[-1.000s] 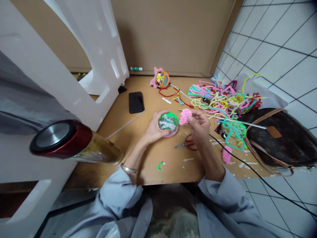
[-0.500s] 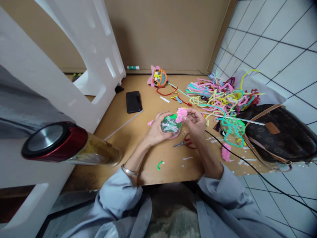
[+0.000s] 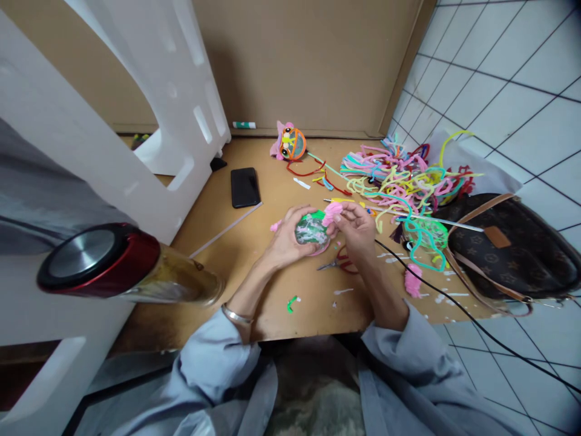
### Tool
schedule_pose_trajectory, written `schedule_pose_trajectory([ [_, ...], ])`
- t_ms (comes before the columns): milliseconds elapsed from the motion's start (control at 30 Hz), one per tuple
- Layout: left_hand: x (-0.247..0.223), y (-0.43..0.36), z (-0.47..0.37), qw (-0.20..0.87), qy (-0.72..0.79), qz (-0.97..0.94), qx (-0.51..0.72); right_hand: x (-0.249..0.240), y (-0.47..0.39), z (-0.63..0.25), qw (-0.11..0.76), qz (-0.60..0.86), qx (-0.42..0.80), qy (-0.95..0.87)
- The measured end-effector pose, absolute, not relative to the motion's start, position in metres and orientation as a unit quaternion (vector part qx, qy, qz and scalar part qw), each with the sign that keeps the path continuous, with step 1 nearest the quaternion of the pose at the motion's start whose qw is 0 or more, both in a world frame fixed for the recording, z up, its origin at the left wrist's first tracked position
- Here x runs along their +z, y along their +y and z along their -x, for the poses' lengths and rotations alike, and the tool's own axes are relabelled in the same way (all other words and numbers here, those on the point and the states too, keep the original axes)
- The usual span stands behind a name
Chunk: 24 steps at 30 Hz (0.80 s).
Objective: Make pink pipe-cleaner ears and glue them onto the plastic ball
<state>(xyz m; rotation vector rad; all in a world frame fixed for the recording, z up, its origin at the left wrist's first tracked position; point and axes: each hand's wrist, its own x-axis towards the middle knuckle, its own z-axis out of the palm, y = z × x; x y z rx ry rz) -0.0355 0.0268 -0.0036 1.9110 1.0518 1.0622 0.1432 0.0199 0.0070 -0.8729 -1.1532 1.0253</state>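
My left hand [image 3: 287, 239] is wrapped round a clear, rounded ball [image 3: 311, 234] edged with green and pink fuzzy stems. Between the thumb and fingers of my right hand [image 3: 356, 227] is a fuzzy pink pipe-cleaner piece [image 3: 333, 213], held against the ball's upper right side. A little pink fuzz pokes out left of my left hand. Below my right hand lie red-handled scissors [image 3: 338, 264], partly covered by it. Another pink fuzzy piece [image 3: 413, 280] rests to the right of my right forearm.
A tangle of coloured pipe cleaners [image 3: 403, 175] lies at back right, beside a brown handbag [image 3: 521, 248]. A black phone [image 3: 245, 187], a decorated ball figure [image 3: 290, 143] and a green-white tube [image 3: 244, 125] are further back. A red-lidded bottle [image 3: 149, 266] stands left.
My right hand has shifted slightly left, with its fingers now closer to the ball. My left hand keeps its grip on the ball.
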Motion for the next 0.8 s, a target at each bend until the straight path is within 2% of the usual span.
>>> schedule_pose_trajectory([
  [333, -0.006, 0.025, 0.033, 0.335, 0.408, -0.745, 0.407, 0.0, 0.018, -0.14, 0.603, 0.382, 0.459, -0.53],
  [800, -0.006, 0.025, 0.03, 0.339, 0.403, -0.739, 0.42, 0.009, 0.016, -0.139, 0.631, 0.389, 0.415, -0.527],
])
